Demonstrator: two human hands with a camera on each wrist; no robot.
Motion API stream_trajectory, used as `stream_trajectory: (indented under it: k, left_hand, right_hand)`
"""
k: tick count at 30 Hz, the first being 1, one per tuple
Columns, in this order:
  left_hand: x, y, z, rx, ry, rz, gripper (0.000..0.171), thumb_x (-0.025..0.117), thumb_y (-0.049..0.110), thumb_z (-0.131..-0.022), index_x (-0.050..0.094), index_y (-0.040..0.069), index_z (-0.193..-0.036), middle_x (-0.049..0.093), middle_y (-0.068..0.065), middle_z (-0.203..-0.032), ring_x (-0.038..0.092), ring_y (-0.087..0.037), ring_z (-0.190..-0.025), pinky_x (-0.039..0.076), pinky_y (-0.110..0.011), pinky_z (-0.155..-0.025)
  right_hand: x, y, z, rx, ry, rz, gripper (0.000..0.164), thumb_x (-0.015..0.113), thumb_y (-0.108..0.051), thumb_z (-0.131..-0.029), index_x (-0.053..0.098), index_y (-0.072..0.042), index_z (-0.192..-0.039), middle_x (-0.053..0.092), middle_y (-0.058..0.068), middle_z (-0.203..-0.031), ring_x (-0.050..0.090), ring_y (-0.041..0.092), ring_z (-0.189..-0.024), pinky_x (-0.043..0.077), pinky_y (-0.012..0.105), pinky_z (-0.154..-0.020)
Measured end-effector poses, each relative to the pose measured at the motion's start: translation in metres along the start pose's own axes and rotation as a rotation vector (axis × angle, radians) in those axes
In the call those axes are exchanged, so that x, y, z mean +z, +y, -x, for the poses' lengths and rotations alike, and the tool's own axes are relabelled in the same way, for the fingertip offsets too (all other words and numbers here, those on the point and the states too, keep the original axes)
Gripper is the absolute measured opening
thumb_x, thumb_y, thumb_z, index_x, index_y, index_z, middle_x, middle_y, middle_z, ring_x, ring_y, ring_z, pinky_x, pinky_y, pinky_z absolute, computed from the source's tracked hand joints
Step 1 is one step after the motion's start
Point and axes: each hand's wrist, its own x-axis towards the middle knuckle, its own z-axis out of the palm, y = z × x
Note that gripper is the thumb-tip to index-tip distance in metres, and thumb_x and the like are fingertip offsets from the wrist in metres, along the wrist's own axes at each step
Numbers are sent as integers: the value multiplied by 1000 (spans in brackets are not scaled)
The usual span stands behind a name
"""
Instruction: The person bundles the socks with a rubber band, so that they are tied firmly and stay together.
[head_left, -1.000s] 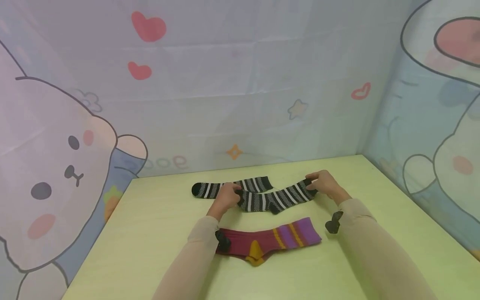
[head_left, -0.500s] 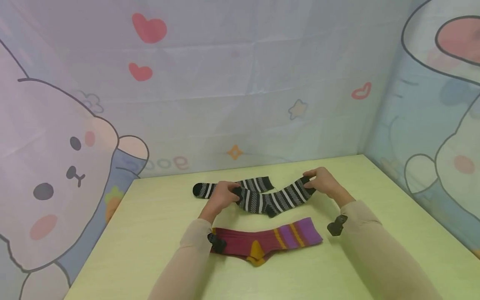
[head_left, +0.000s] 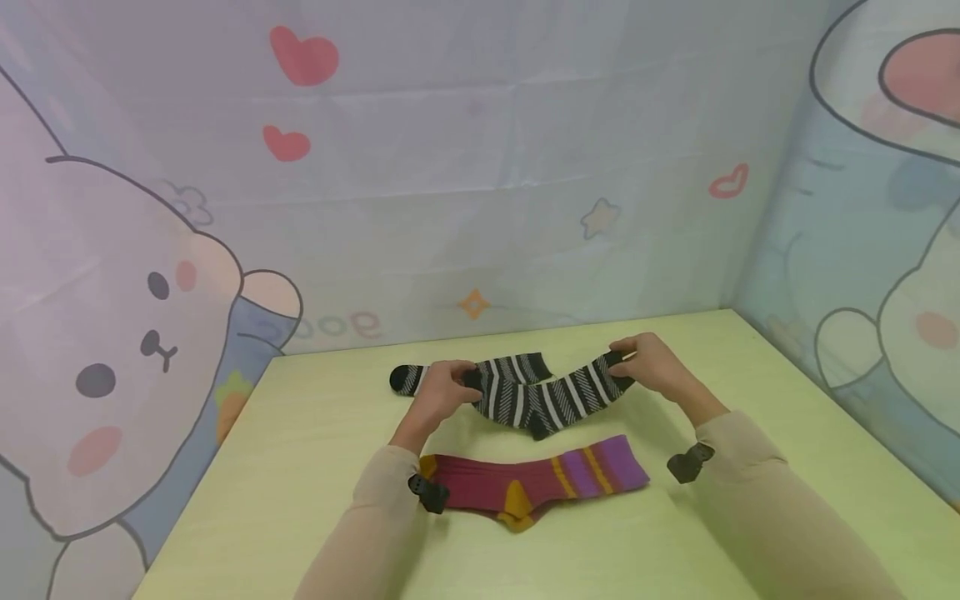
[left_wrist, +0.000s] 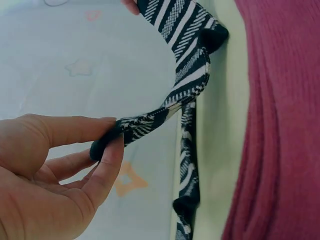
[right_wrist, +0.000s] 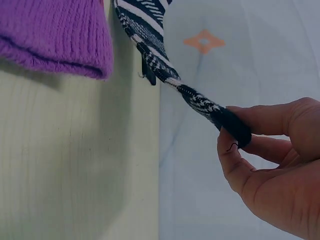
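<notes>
A black-and-white striped sock (head_left: 540, 404) hangs between my two hands, sagging in the middle with its black heel lowest. My left hand (head_left: 441, 392) pinches its black toe end between thumb and fingers, as the left wrist view also shows. At the other end my right hand (head_left: 651, 365) pinches the dark cuff (right_wrist: 232, 125). Behind it, a matching striped sock (head_left: 517, 367) lies flat on the table, partly hidden by my left hand and the held sock.
Nearer to me, a maroon sock (head_left: 480, 486) with a yellow heel and purple striped cuff lies on the pale yellow-green table (head_left: 300, 467). A cartoon-printed cloth (head_left: 420, 167) rises behind the table. Small black devices sit on both wrists.
Both hands have drawn slightly apart and raised the ends of the striped sock. It has come up off the table somewhat, its heel shifting a little left and nearer to me.
</notes>
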Motion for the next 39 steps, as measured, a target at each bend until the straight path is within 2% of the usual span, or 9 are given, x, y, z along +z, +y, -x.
stream_trajectory:
  k: [3, 7, 10, 13, 16, 20, 25, 33, 39]
  left_hand:
    - [-2, 6, 3, 22, -4, 9, 52, 73, -1, -87, 58, 1, -138, 60, -17, -127, 53, -28, -103, 49, -40, -82]
    - [-5, 12, 7, 25, -14, 26, 53, 73, 1, -88, 58, 2, -139, 55, -18, -138, 52, -33, -120, 50, -45, -92]
    - [-7, 17, 10, 27, -15, 35, 54, 73, 2, -88, 58, 4, -139, 57, -15, -134, 53, -29, -114, 52, -41, -87]
    - [-9, 21, 13, 33, -17, 32, 54, 73, 3, -88, 58, 5, -139, 59, -15, -121, 51, -28, -101, 50, -38, -79]
    - [-12, 23, 17, 32, -13, 22, 53, 74, 5, -88, 59, 6, -139, 60, -14, -122, 53, -28, -105, 50, -40, -82]
    - [-16, 24, 22, 33, -18, 33, 53, 74, 5, -88, 60, 7, -138, 56, -15, -137, 53, -31, -119, 49, -46, -93]
    - [-21, 23, 26, 48, -47, 75, 53, 73, 5, -88, 59, 5, -139, 54, -17, -139, 51, -29, -115, 50, -45, -93]
    - [-27, 28, 37, 33, -100, 150, 53, 73, 5, -88, 58, 4, -140, 48, -19, -146, 47, -35, -128, 48, -47, -99]
    - [-35, 26, 46, 35, -141, 177, 54, 72, 3, -88, 56, 0, -140, 49, -21, -145, 49, -37, -127, 49, -43, -97]
  right_hand:
    - [-2, -5, 6, -10, -1, -1, 51, 66, -8, -95, 49, 12, -139, 50, 33, -138, 58, 46, -115, 51, 53, -91]
    - [-4, -13, 14, -19, -4, -2, 52, 65, -10, -96, 48, 11, -141, 46, 32, -143, 53, 48, -121, 49, 54, -93]
    - [-5, -17, 19, -12, -1, -14, 52, 64, -10, -97, 48, 9, -142, 45, 30, -145, 50, 48, -125, 48, 54, -94]
    - [-6, -21, 23, -5, 1, -34, 53, 64, -11, -97, 48, 8, -143, 44, 30, -146, 49, 47, -127, 48, 54, -95]
    - [-7, -24, 27, -2, 3, -50, 53, 65, -13, -97, 49, 6, -143, 45, 29, -145, 49, 46, -127, 47, 55, -95]
    - [-9, -27, 35, -6, 0, -59, 53, 65, -14, -96, 50, 4, -143, 46, 28, -145, 50, 45, -126, 47, 55, -96]
    - [-9, -32, 45, -12, 0, -59, 52, 65, -15, -96, 51, 3, -143, 47, 27, -145, 51, 44, -126, 47, 56, -96]
    - [-10, -44, 59, -25, -9, -73, 52, 68, -18, -95, 53, 2, -141, 49, 26, -143, 52, 43, -125, 46, 56, -96]
    - [-11, -49, 67, -43, -30, -93, 53, 69, -19, -94, 54, 3, -140, 49, 25, -144, 53, 42, -124, 47, 54, -96]
